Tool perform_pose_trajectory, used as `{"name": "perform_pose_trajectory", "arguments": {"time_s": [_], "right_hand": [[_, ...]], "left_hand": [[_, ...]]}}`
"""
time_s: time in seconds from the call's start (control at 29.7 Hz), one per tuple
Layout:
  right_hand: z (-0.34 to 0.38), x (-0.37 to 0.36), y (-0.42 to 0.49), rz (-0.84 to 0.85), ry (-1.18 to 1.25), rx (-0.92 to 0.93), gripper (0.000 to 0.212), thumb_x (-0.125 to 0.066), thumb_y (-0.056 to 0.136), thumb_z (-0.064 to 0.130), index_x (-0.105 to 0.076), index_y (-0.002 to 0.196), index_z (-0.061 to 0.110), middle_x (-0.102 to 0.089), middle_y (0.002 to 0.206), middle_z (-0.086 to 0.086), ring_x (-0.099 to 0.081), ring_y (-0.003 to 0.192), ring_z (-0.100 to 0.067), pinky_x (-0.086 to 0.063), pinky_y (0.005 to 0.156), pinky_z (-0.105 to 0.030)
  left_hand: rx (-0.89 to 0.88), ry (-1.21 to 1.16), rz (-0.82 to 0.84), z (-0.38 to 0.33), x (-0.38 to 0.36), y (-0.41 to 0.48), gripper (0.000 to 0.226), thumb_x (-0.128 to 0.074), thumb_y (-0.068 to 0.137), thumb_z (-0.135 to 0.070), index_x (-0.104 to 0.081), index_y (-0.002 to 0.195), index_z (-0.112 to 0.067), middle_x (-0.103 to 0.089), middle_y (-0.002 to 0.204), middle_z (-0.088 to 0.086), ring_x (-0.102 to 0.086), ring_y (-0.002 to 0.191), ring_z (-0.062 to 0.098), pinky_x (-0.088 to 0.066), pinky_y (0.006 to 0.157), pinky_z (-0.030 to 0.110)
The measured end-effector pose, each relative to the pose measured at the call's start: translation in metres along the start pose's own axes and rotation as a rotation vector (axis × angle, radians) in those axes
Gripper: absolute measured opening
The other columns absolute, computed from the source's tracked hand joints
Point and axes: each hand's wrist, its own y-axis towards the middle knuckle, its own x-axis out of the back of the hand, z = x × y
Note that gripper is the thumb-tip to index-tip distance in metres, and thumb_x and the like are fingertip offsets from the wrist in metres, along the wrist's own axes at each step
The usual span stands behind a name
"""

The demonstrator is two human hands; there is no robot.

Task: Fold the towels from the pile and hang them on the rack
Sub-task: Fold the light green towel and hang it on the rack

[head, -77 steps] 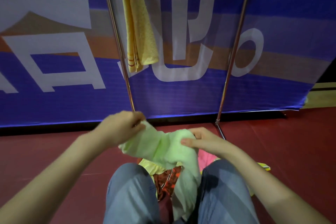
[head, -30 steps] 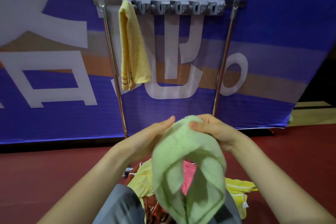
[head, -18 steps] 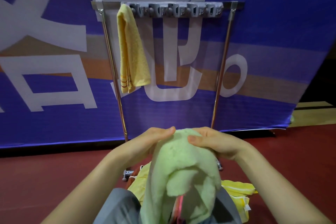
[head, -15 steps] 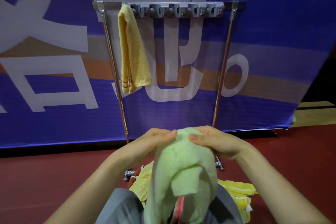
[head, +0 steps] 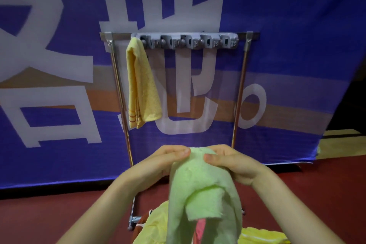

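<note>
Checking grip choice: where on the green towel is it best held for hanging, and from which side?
Grip the green towel at its top fold, at both ends of the crest, as the left hand and right hand pinch it, one from each side, thumbs on the near face. It hangs doubled below, so it likely stays folded for the rack.

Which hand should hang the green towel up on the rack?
Probably the right hand. Both hands grip the top of the green towel, but the empty clips on the rack lie right of the yellow towel, above that hand; the left hand sits nearer the yellow towel.
</note>
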Motion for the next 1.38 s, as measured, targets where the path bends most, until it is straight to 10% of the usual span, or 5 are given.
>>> {"name": "perform_pose_trajectory", "arguments": {"time_s": [0.54, 0.71, 0.84, 1.11, 1.38], "right_hand": [[0.136, 0.072, 0.144, -0.154, -0.212, 0.126, 0.035, -0.065, 0.076, 0.031, -0.068, 0.104, 0.010, -0.069, 0.098, -0.013, -0.064, 0.088, -0.022, -0.052, 0.075, -0.032], [0.166, 0.091, 0.199, -0.237, -0.159, 0.213, 0.033, -0.059, 0.079, 0.026, -0.066, 0.106, 0.011, -0.073, 0.088, -0.001, -0.068, 0.079, -0.013, -0.055, 0.073, -0.023], [0.191, 0.104, 0.252, -0.198, -0.067, 0.208, 0.025, -0.044, 0.093, 0.021, -0.064, 0.107, 0.013, -0.074, 0.082, 0.001, -0.070, 0.073, -0.009, -0.056, 0.065, -0.019], [0.221, 0.112, 0.329, -0.373, 0.018, 0.194, 0.030, -0.047, 0.093, 0.029, -0.059, 0.110, 0.008, -0.068, 0.086, -0.006, -0.064, 0.071, -0.016, -0.054, 0.051, -0.019], [0.213, 0.126, 0.382, -0.511, -0.108, -0.005, 0.055, -0.043, 0.090, 0.049, -0.051, 0.126, 0.008, -0.060, 0.123, -0.010, -0.058, 0.111, -0.027, -0.044, 0.100, -0.039]], "left_hand": [[-0.033, 0.221, -0.225, -0.097, 0.131, 0.133, 0.048, -0.040, 0.073, -0.060, -0.066, 0.098, -0.027, -0.073, 0.090, -0.004, -0.067, 0.090, 0.012, -0.051, 0.084, 0.026], [-0.118, 0.282, -0.392, -0.116, 0.178, 0.170, 0.045, -0.032, 0.091, -0.050, -0.065, 0.078, -0.021, -0.067, 0.061, -0.009, -0.062, 0.064, 0.006, -0.047, 0.060, 0.017], [-0.145, 0.155, -0.582, -0.130, 0.219, 0.203, 0.052, -0.034, 0.091, -0.051, -0.065, 0.105, -0.011, -0.067, 0.076, -0.001, -0.063, 0.078, 0.017, -0.051, 0.084, 0.034], [-0.219, 0.090, -0.798, -0.151, 0.252, 0.232, 0.056, -0.033, 0.093, -0.050, -0.060, 0.067, -0.008, -0.062, 0.045, 0.005, -0.065, 0.056, 0.015, -0.051, 0.051, 0.019], [-0.058, 0.095, -1.003, -0.096, 0.320, 0.324, 0.102, -0.014, 0.070, -0.081, -0.028, 0.141, -0.010, -0.042, 0.141, 0.017, -0.042, 0.128, 0.033, -0.029, 0.112, 0.046]]}}
